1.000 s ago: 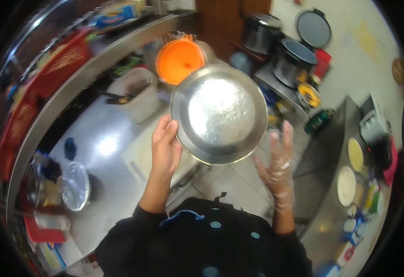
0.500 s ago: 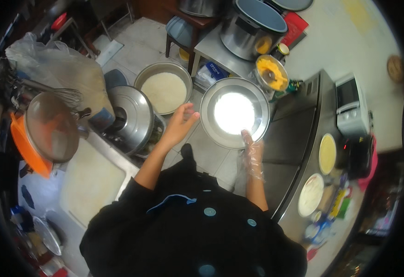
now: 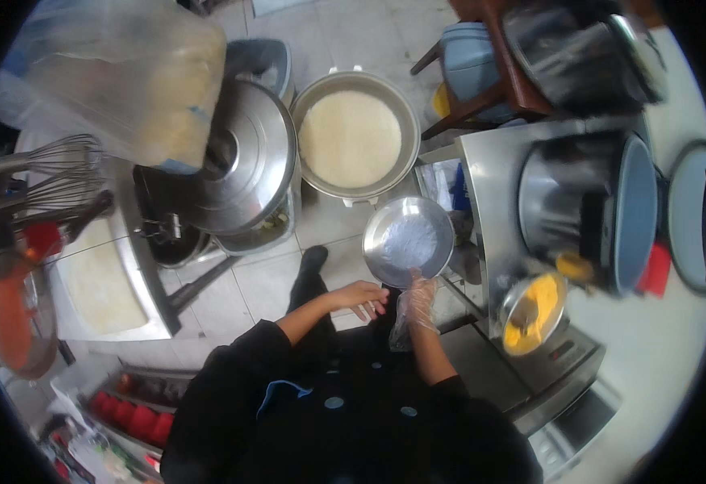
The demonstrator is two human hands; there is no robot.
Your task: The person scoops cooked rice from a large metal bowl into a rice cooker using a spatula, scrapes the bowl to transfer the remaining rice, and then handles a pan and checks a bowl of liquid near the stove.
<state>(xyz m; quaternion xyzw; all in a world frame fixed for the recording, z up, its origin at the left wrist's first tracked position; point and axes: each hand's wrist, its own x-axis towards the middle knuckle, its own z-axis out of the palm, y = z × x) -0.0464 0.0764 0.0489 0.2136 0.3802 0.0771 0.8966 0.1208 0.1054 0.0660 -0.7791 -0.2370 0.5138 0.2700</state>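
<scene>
Over the tiled floor, the gloved right hand [image 3: 417, 300] pinches the metal plate [image 3: 408, 240] by its near rim; the left hand [image 3: 363, 297] hangs loosely curled beside it, empty — a one-edge grip in a slick glove could let it tip and fall near the open rice pot [image 3: 356, 139].

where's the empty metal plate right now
In the head view, right of centre: the metal plate is held by the gloved right hand, just below the big pot of rice.

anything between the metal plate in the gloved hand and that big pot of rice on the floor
Nothing visible. The right hand holds the metal plate just below the open pot of rice; only bare floor tiles show between them. The left hand stays off to the side.
</scene>
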